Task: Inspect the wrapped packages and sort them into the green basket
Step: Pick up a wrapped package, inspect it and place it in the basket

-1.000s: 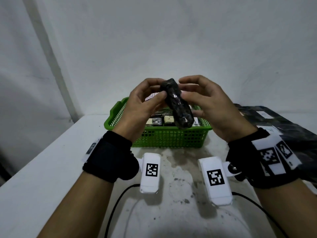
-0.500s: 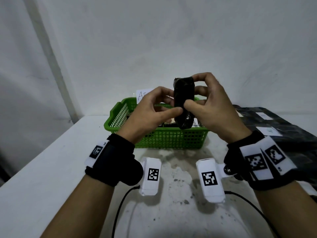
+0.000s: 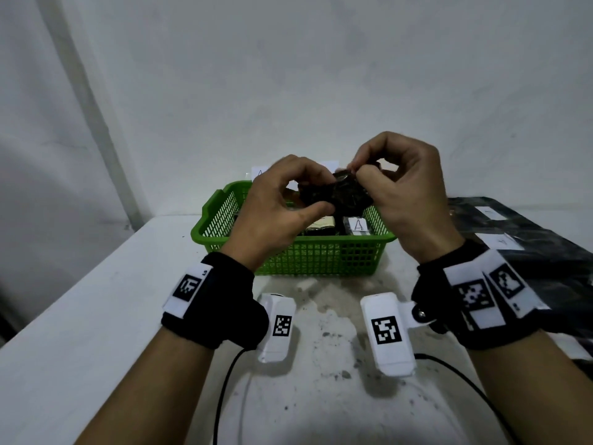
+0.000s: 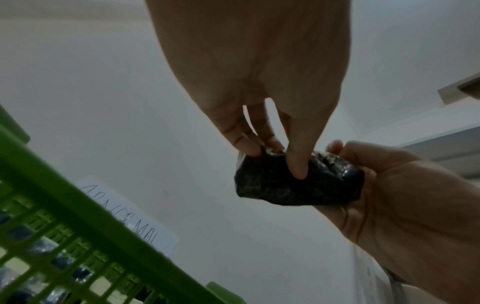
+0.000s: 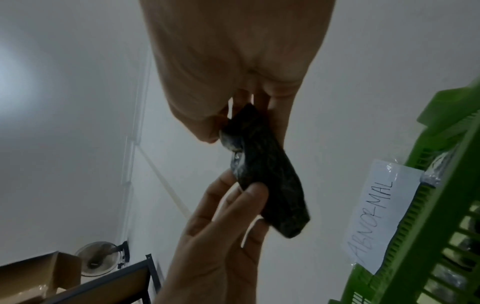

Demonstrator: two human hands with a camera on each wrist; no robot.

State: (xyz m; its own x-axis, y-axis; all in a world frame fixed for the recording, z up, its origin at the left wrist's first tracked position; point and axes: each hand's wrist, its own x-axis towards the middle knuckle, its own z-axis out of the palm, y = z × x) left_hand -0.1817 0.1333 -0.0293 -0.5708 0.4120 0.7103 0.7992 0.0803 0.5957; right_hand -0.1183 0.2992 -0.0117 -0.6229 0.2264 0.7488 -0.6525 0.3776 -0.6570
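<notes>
You're mid-inspection: your left hand (image 3: 282, 207) and right hand (image 3: 407, 194) both pinch the dark wrapped package (image 3: 337, 194) at center frame, fingers curled onto it, above the green basket (image 3: 321, 258). Next, I'd judge, lower it in among the others.

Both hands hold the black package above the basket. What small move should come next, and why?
Probably lower the black wrapped package into the green basket: the left hand and right hand both pinch it right above the basket, which already holds packages.
</notes>
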